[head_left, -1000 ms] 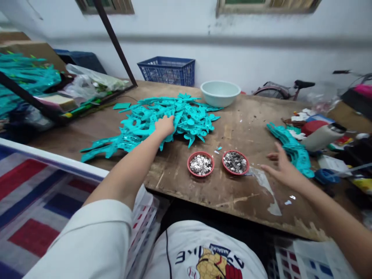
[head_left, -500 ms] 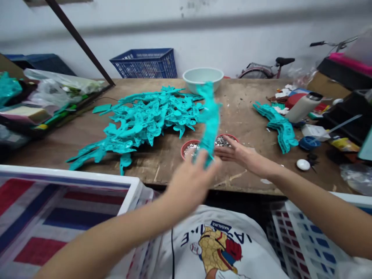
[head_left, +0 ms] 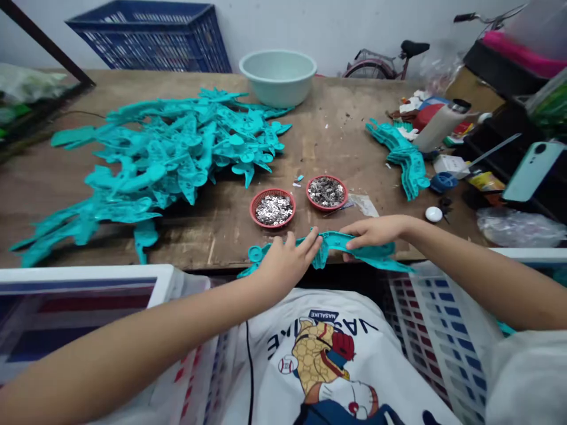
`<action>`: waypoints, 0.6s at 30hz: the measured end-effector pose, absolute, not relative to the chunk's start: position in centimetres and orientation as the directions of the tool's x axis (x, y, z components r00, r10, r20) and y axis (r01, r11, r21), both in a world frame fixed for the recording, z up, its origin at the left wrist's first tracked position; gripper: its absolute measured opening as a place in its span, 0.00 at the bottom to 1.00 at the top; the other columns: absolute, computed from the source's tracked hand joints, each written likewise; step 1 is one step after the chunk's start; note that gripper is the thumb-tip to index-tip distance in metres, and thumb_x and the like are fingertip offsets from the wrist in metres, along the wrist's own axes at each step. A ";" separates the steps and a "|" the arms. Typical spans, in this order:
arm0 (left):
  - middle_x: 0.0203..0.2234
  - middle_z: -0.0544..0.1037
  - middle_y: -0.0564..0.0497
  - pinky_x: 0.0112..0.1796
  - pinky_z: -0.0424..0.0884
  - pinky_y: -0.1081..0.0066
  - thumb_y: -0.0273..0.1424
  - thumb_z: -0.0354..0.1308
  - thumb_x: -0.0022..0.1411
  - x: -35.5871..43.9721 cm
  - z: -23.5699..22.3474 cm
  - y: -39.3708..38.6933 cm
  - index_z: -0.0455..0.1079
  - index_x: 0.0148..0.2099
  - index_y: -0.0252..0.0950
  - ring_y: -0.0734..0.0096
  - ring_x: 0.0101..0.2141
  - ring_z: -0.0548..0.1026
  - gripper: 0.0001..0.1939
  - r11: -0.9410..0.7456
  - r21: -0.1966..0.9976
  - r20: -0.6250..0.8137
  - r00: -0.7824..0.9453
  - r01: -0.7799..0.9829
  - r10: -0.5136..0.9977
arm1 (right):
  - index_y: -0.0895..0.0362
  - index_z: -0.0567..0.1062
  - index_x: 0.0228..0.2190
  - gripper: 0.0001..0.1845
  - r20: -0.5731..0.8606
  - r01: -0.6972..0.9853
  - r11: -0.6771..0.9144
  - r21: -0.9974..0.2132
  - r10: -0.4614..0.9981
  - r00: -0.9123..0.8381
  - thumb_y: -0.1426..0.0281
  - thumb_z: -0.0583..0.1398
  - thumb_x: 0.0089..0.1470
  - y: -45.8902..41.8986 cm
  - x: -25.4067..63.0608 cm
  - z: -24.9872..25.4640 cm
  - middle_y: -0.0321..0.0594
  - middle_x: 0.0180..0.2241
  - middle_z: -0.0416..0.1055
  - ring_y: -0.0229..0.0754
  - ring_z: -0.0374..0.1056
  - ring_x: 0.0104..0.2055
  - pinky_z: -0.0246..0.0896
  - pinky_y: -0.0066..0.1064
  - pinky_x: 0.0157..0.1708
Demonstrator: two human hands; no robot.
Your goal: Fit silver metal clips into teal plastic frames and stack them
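A long, curved turquoise plastic part (head_left: 339,241) lies crosswise at the table's front edge, in front of me. My left hand (head_left: 286,262) is on its left portion, fingers over the top. My right hand (head_left: 370,232) grips it right of the middle, with the thumb on the near side. Just beyond stand two small red baskets full of small metal pieces: the left basket (head_left: 253,215) holds shinier ones, the right basket (head_left: 344,195) darker ones. A large heap of similar turquoise parts (head_left: 177,147) spreads over the table's left side.
A short stack of turquoise parts (head_left: 405,159) lies at right, near a bottle (head_left: 440,127) and a phone (head_left: 534,171). Behind are a pale basin (head_left: 279,79) and a blue crate (head_left: 150,35). White crates (head_left: 447,307) flank me below the table edge.
My left hand took a turquoise part from the heap and brought it to the front edge. My right hand came in from the right and took hold of it. The view tilted down.
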State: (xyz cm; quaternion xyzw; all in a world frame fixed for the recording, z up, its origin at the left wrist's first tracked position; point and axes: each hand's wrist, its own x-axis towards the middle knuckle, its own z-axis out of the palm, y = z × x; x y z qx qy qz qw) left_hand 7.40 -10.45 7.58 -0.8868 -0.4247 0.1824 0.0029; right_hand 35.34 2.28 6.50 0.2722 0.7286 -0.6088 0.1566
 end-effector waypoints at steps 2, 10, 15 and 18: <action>0.86 0.51 0.38 0.53 0.87 0.47 0.20 0.48 0.82 8.2 6.0 -8.6 0.57 0.88 0.37 0.38 0.68 0.81 0.37 -0.662 -0.147 -0.394 0.570 0.735 0.720 | 0.61 0.84 0.53 0.24 -0.624 0.718 0.370 -0.590 0.356 -0.696 0.53 0.65 0.72 3.6 34.6 5.4 0.52 0.49 0.87 0.52 0.81 0.49 0.72 0.37 0.52; 0.84 0.60 0.40 0.64 0.78 0.52 0.27 0.49 0.85 5.4 2.1 -5.5 0.64 0.85 0.39 0.44 0.77 0.70 0.32 -0.699 -0.098 -0.384 0.621 0.708 0.683 | 0.56 0.87 0.61 0.21 -0.269 0.854 0.519 -0.036 0.818 -0.508 0.66 0.58 0.79 8.1 29.3 5.8 0.52 0.61 0.85 0.61 0.81 0.62 0.71 0.42 0.51; 0.82 0.66 0.40 0.63 0.77 0.56 0.26 0.48 0.86 5.1 2.4 -4.9 0.67 0.84 0.36 0.48 0.72 0.75 0.30 -0.735 -0.108 -0.347 0.667 0.670 0.659 | 0.61 0.86 0.62 0.22 -0.223 0.710 0.701 -0.066 0.683 -0.695 0.74 0.58 0.78 11.4 26.7 3.7 0.54 0.68 0.80 0.59 0.76 0.69 0.70 0.42 0.63; 0.81 0.69 0.40 0.64 0.77 0.54 0.26 0.49 0.85 4.5 3.9 -3.7 0.69 0.82 0.35 0.46 0.72 0.75 0.30 -0.750 -0.076 -0.284 0.706 0.657 0.648 | 0.62 0.88 0.58 0.21 -0.211 0.682 0.728 -0.063 0.659 -0.722 0.74 0.57 0.78 12.1 26.8 2.6 0.55 0.65 0.82 0.57 0.78 0.65 0.71 0.41 0.59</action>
